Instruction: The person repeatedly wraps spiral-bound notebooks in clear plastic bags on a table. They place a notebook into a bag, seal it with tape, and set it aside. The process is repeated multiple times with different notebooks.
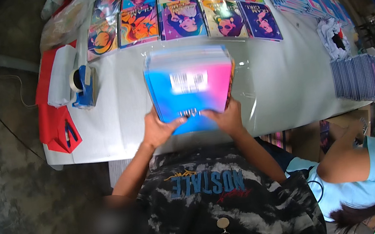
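Right now both hands grip a stack (pixel 190 88) of thin blue-and-pink booklets by its near edge, above the near middle of the white table (pixel 288 83). The left hand (pixel 156 130) has its fingers curled round the lower left corner, and the right hand (pixel 229 117) pinches the lower right corner the same way. A clear plastic sheet (pixel 246 92) lies under and beside the stack. Held only along one edge, the stack could fan apart or slide out, I judge, since the far end has no support. It blurs a little, so the booklets may already be shifting. The slick sheet could also let it skid. A tape dispenser (pixel 82 86) sits well to the left, rows of colourful covers (pixel 182 14) beyond, and another person (pixel 354 175) works at right
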Available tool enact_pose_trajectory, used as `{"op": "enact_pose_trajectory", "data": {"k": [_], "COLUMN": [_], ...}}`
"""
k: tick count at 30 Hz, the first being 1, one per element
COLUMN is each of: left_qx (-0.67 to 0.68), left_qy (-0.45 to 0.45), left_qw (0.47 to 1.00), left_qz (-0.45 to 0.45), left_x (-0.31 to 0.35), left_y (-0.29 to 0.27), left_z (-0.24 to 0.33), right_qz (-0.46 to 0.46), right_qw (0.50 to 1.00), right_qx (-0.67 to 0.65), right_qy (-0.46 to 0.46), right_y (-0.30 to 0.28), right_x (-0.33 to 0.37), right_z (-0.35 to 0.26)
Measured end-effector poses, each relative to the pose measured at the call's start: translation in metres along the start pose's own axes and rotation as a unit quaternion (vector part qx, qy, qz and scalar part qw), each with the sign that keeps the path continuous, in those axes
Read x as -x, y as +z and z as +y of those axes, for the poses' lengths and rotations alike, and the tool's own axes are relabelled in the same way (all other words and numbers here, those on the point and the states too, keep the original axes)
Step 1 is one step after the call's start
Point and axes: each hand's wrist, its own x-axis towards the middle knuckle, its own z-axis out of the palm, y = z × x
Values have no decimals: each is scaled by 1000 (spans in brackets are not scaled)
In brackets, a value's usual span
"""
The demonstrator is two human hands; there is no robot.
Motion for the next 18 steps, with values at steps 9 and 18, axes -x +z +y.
{"op": "enact_pose_trajectory", "data": {"k": [9,18], "left_qx": [-80,-590], "left_qy": [-257,0], "left_qw": [960,718], "left_qz": [-80,370], "left_x": [-38,-30], "left_y": [-22,-52], "left_z": [-23,-90], "right_qz": [-120,222], "right_qw": [938,800], "right_qx": [132,554], "right_qy": [296,55], "right_y": [35,-36], "right_x": [-32,11], "right_z": [31,86]}}
